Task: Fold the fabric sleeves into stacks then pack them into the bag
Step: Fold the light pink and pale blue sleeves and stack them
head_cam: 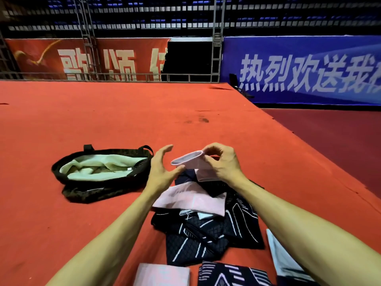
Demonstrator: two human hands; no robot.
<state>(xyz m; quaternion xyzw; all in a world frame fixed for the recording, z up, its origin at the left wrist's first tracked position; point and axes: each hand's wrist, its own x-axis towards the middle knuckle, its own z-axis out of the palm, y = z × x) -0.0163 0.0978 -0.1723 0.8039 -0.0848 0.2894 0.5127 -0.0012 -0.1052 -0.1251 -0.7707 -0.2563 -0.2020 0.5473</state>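
Sleeve (190, 162) rim in right hand (223, 163), open carpet (123, 116) beyond

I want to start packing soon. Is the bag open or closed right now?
Open. The bag lies on the red carpet with its mouth spread wide, showing the pale lining inside.

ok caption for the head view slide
Right hand pinches a pale pink fabric sleeve over the sleeve pile beside an open dark bag.

We are in an indoor arena, to judge by the tiers of blue seats (185, 19) rising behind, the red banner (86, 58) and blue banner (299, 69) along the barrier, the metal trusses (218, 38) and the red-carpeted platform (103, 120).
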